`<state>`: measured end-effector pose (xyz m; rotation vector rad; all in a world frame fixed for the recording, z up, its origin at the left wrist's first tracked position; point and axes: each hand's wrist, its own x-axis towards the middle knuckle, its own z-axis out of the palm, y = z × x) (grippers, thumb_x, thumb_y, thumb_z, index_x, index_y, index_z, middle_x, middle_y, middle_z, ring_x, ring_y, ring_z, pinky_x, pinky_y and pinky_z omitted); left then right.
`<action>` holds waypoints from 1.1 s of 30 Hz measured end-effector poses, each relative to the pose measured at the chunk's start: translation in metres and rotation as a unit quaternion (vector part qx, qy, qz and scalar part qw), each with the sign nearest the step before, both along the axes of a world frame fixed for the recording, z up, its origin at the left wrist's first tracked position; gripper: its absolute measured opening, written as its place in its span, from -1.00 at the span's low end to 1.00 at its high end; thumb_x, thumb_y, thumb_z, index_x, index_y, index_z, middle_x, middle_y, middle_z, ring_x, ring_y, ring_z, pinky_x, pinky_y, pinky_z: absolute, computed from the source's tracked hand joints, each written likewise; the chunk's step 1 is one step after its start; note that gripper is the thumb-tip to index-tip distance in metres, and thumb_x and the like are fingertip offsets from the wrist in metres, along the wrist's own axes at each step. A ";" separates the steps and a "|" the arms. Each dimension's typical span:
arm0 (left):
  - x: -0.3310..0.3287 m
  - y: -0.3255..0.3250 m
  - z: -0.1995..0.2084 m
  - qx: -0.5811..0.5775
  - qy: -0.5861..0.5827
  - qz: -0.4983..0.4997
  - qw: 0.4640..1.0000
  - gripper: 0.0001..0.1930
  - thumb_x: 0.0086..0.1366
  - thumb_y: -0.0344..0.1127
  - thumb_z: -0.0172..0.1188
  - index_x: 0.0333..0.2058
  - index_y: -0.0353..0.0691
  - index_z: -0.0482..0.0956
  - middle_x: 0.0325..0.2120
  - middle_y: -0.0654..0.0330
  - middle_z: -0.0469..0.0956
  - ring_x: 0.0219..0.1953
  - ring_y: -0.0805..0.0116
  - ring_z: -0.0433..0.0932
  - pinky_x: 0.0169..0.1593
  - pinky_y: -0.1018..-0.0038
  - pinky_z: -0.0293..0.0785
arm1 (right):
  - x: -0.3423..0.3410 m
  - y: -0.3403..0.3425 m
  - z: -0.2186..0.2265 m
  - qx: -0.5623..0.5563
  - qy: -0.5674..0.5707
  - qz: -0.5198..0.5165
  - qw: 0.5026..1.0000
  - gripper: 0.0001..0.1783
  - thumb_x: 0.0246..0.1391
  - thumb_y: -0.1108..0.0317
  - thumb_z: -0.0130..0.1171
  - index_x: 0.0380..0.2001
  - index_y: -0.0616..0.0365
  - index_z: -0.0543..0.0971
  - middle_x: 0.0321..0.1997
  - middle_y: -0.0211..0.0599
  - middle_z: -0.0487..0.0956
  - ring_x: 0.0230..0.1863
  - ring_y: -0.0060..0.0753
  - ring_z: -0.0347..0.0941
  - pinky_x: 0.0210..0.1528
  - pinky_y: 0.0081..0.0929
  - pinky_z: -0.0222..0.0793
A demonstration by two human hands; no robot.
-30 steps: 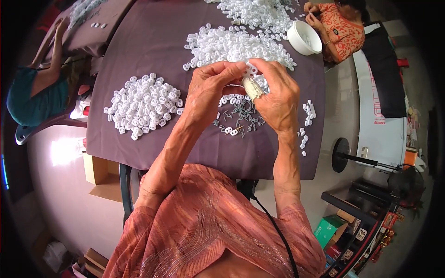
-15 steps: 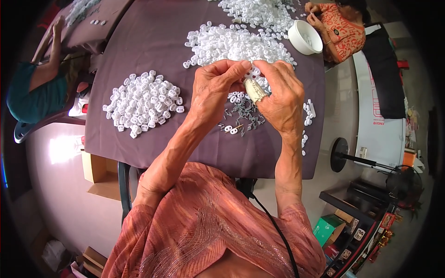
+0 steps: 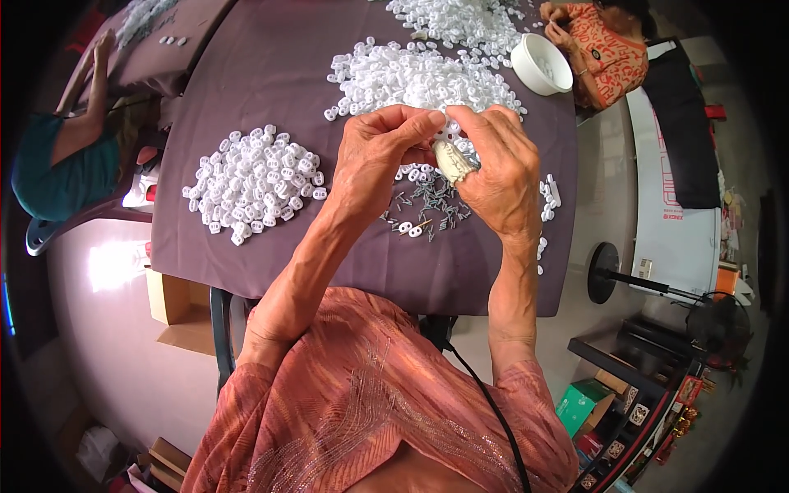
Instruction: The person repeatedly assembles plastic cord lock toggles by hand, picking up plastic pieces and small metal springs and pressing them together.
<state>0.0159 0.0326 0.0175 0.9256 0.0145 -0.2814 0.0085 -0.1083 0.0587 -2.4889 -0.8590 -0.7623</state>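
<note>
My left hand [image 3: 374, 152] and my right hand [image 3: 503, 168] meet over the table, both closed, fingertips almost touching. Between them they pinch a small white plastic piece [image 3: 449, 126], partly hidden by the fingers. A worn cream-coloured wrap [image 3: 452, 162] covers a digit of my right hand, apparently the thumb. Below the hands lie small grey pins [image 3: 440, 201] and a pair of white two-holed pieces [image 3: 409, 229]. Beyond my fingers spreads a big heap of white pieces [image 3: 411, 78]. Left of my left forearm sits a smaller pile of white two-holed pieces [image 3: 251, 181].
A brown cloth [image 3: 345, 271] covers the table. A white bowl [image 3: 541, 64] stands at its far right edge, beside a person in an orange patterned top [image 3: 608, 57]. Another person in a teal sleeve [image 3: 62, 168] works at the left table. A fan [image 3: 715, 324] stands on the right.
My hands stay pinched together over the same spot, with only a slight shift of the fingers. The piles look unchanged.
</note>
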 end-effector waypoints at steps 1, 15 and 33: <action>-0.001 0.000 0.002 0.005 -0.001 -0.002 1.000 -0.80 0.12 -0.30 0.16 -0.43 -0.36 0.53 -0.54 0.26 0.48 -0.49 0.54 0.45 -0.34 0.58 0.45 | 0.000 0.000 0.000 0.006 0.002 0.000 1.000 -0.60 -0.43 0.55 0.24 -0.34 0.21 0.48 -0.51 -0.26 0.44 -0.44 -0.22 0.38 -0.38 -0.39 0.32; 0.000 0.003 0.001 -0.027 0.001 -0.032 0.999 -0.74 0.13 -0.22 0.13 -0.46 -0.37 0.52 -0.53 0.20 0.50 -0.48 0.49 0.48 -0.36 0.53 0.49 | 0.000 -0.001 -0.001 0.003 -0.007 -0.001 1.000 -0.60 -0.43 0.53 0.25 -0.34 0.20 0.49 -0.54 -0.26 0.43 -0.40 -0.21 0.38 -0.38 -0.39 0.33; 0.001 0.000 -0.004 -0.036 0.015 -0.049 0.998 -0.78 0.10 -0.31 0.18 -0.41 -0.40 0.52 -0.53 0.10 0.54 -0.49 0.39 0.53 -0.35 0.53 0.50 | 0.004 -0.009 -0.013 0.366 0.311 -0.005 0.877 -0.82 -0.11 0.52 0.01 -0.38 0.28 0.54 -0.50 -0.42 0.52 -0.43 -0.69 0.39 -0.34 -0.73 0.27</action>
